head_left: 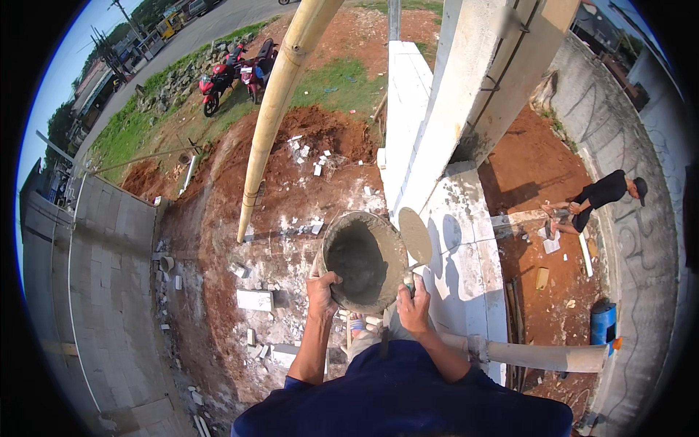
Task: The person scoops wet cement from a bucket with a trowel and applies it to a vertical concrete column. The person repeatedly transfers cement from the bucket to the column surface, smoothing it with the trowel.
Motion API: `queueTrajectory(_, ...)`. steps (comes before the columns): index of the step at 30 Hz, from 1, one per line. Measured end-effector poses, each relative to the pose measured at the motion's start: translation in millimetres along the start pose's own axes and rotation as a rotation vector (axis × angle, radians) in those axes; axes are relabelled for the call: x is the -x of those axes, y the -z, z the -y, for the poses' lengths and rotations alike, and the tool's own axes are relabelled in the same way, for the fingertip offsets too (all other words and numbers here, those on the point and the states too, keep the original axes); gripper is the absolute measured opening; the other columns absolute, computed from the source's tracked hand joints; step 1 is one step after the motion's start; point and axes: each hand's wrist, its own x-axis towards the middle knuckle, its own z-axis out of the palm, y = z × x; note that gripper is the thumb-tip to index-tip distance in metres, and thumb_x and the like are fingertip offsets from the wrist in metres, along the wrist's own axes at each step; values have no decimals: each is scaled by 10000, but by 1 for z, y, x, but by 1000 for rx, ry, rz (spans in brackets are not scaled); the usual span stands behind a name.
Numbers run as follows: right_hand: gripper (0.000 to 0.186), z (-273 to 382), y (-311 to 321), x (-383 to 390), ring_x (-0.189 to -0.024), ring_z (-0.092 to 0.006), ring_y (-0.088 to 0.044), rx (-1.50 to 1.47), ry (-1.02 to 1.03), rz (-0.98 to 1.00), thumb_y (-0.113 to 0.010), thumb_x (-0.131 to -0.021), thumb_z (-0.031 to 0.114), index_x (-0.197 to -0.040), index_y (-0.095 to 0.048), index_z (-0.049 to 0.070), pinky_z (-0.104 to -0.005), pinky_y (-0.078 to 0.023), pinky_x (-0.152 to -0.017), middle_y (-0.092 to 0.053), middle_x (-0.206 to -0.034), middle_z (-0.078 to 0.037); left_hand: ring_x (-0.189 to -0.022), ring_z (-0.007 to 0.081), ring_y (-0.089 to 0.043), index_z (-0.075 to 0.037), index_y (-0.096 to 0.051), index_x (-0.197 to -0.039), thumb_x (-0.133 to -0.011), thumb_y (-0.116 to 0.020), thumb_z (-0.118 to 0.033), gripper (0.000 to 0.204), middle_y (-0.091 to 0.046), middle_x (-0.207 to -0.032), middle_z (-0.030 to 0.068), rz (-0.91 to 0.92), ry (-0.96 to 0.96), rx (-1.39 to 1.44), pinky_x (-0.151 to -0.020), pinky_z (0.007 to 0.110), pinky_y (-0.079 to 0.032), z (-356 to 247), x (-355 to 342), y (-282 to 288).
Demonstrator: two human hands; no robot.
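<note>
A round bucket [391,255], crusted with grey mortar, is held up in front of my body. Wet mortar [353,264] lies inside it, partly in shadow. My left hand [322,293] grips the bucket's left rim, thumb over the edge. On the right side, my right hand [413,304] is closed round the handle of a trowel, close against the bucket. The trowel blade [415,234] points away from me, its face coated with mortar. Just right of the blade runs the top of a white block wall [473,273].
A bamboo pole [280,95] slants down ahead on the left. A pale concrete column [484,80] rises from the wall. Lower right, a thick horizontal pole [546,355] crosses the wall. Broken white blocks [255,299] lie below. Another person [604,197] bends over at far right.
</note>
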Motion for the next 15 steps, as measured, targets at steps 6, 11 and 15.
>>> queueTrajectory(6,253,38,3,-26,-854,-470,-703,523,-170,367,-613,-914,150,-1065,-662,-48,-546,-551,-720,-689,-941,-310,-839,124,-672,-14,-609,-1407,-674,-553,168,756,-716,-1063,59,208,-23,-233,-689,252,-551,-9,-5,-24)
queueTrajectory(11,394,68,-1,-41,-800,-451,-707,671,98,397,-622,-898,142,-1232,-580,-63,-527,-571,-711,-690,-794,-265,-730,66,-569,-13,-661,-1381,-668,-582,148,735,-685,-998,-2,320,-70,-402,-642,212,-479,-7,-18,-41)
queueTrajectory(15,478,80,26,-37,-873,-438,-690,787,199,665,-650,-900,209,-1320,-572,-4,-507,-540,-783,-667,-988,-247,-746,69,-591,-7,-651,-1388,-670,-578,155,740,-703,-1015,14,329,-21,-263,-634,213,-477,-41,-11,-55)
